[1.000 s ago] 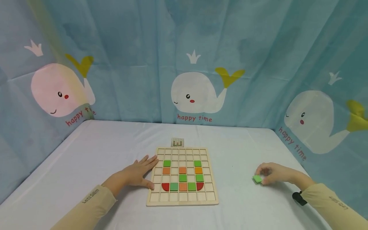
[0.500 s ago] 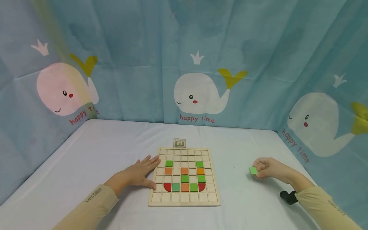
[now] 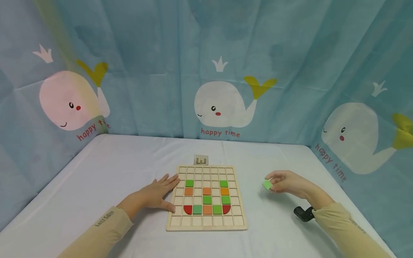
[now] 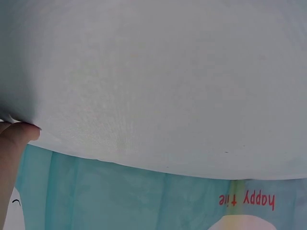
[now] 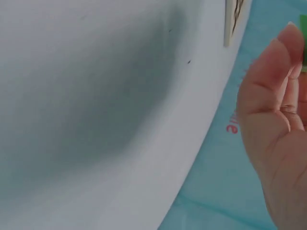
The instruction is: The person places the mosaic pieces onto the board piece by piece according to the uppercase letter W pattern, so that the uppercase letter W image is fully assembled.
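A wooden grid board (image 3: 206, 228) lies mid-table in the head view, with green, orange and red tiles in several of its cells. My left hand (image 3: 155, 195) rests spread along the board's left edge, fingers fairly straight. To the right of the board, my right hand (image 3: 288, 183) pinches a green square tile (image 3: 266, 184) above the cloth. In the right wrist view, part of that green tile (image 5: 304, 43) shows at the fingertips, cut off by the frame's edge. The left wrist view catches only some fingers of the left hand (image 4: 14, 143).
Behind the board lies a small card (image 3: 201, 159) with a grid pattern. A black object (image 3: 303, 214) sits at the right wrist, by the sleeve. White cloth covers the table (image 3: 129, 157), and a blue curtain (image 3: 155, 107) with whales hangs behind it.
My right hand has lifted the green tile from the table at the right and carried it left toward the board. The left hand has stayed at the board's edge.
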The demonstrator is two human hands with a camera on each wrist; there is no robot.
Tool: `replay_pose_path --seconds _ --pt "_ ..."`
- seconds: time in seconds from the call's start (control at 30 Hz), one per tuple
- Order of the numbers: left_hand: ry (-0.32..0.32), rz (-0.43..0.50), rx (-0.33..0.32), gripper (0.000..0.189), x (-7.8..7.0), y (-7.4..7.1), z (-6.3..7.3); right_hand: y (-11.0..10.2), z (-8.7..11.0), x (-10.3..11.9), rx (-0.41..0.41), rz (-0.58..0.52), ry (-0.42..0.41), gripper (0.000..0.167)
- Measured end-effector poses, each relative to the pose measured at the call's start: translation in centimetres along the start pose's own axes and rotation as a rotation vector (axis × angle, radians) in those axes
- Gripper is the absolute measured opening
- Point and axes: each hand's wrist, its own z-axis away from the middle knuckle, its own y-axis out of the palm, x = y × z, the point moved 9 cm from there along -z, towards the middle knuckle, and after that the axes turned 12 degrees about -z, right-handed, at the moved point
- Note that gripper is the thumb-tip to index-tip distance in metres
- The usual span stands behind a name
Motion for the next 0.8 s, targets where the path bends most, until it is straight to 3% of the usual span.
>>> replay_pose_path --seconds 0.4,0.8 --pt "-0.013 -0.006 0.004 0.107 0.1 0.0 -0.2 2.2 -1.7 1.2 0.065 -0.053 -0.019 0.024" --pt "-0.017 0.001 0.007 0.107 0.1 0.2 -0.2 3.9 -2.9 2.1 0.052 -0.005 -0.012 0.036"
